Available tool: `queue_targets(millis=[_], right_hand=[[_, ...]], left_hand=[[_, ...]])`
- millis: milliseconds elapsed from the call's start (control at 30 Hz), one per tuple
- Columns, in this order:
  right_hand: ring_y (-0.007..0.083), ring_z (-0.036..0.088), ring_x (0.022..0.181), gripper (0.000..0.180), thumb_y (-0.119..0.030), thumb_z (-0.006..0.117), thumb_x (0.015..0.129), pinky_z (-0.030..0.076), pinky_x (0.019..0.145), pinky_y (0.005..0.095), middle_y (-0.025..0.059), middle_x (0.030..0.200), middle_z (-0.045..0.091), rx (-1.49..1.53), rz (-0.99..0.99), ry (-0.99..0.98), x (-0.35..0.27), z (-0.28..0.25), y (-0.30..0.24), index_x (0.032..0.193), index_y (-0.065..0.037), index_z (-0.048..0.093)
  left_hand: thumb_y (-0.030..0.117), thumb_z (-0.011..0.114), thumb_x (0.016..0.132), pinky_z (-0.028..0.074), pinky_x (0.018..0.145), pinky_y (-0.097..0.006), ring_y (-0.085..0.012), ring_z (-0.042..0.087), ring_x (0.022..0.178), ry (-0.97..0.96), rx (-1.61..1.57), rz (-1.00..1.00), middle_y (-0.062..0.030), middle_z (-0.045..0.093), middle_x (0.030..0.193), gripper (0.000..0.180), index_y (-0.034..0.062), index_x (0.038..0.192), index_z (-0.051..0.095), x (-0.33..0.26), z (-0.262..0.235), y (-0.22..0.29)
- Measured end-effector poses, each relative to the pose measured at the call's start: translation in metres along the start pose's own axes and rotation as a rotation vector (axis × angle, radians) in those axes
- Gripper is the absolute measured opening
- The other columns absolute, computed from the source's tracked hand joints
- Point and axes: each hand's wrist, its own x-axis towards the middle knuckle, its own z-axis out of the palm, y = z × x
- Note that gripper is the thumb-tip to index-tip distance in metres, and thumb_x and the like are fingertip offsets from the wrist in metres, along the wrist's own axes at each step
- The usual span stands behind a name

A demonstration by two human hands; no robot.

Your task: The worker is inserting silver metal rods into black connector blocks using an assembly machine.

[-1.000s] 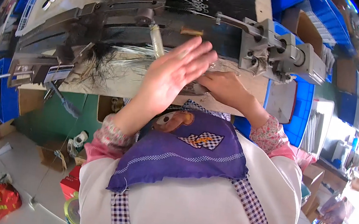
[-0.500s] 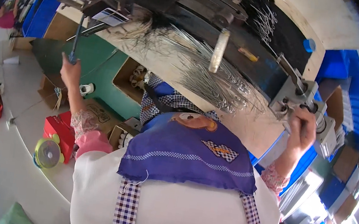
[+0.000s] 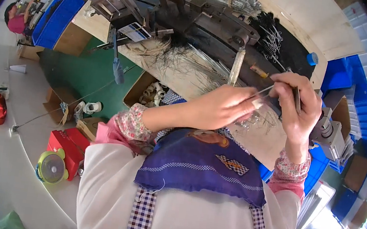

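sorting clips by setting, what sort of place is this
Probably a small factory or workshop: a long dark machine on a wooden workbench, bundles of thin wires heaped beside it, and blue plastic crates stacked around.

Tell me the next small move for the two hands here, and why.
Probably draw the thin wire clear: the left hand pinches one end, the right hand grips the other along with a dark tool, over the loose wire pile on the bench.
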Motion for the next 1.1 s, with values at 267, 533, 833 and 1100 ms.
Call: queue_targets(millis=[267,533,833,1100], right_hand=[[0.0289,0.063,0.08,0.015,0.0,0.061,0.081,0.051,0.071,0.0334,0.0119,0.09,0.064,-0.479,0.065,0.009,-0.011,-0.034,0.073,0.095,-0.002,0.066],[0.0274,0.061,0.087,0.027,-0.002,0.062,0.07,0.053,0.073,0.0359,0.0089,0.089,0.059,-0.707,-0.116,-0.109,-0.004,-0.006,0.09,0.096,-0.003,0.063],[0.032,0.06,0.083,0.016,-0.003,0.057,0.077,0.049,0.072,0.0407,0.0133,0.085,0.057,-0.714,-0.059,-0.106,0.027,-0.016,0.103,0.092,-0.003,0.061],[0.0314,0.059,0.082,0.021,-0.018,0.068,0.078,0.048,0.072,0.0397,0.0109,0.084,0.056,-0.401,0.025,-0.424,0.054,-0.045,0.101,0.089,-0.001,0.061]], left_hand=[[0.029,0.04,0.103,0.05,0.075,-0.027,-0.0134,0.057,0.085,0.246,-0.435,-0.207,-0.0025,0.052,0.089,0.028,0.0037,0.101,0.053,0.005,0.002,-0.091],[0.023,0.052,0.097,0.023,0.04,-0.021,-0.0052,0.03,0.047,0.2,-1.168,-0.126,0.0024,0.043,0.067,0.017,0.0103,0.086,0.05,0.036,-0.01,0.016],[0.02,0.05,0.097,0.028,0.042,-0.023,-0.0055,0.038,0.049,0.341,-0.402,0.031,0.0014,0.05,0.059,0.024,0.0028,0.097,0.066,-0.035,-0.067,-0.044],[0.026,0.058,0.09,0.042,0.055,-0.031,-0.0114,0.053,0.059,-0.121,0.246,-0.046,-0.0081,0.058,0.061,0.028,0.0009,0.085,0.071,0.134,0.004,-0.07]])
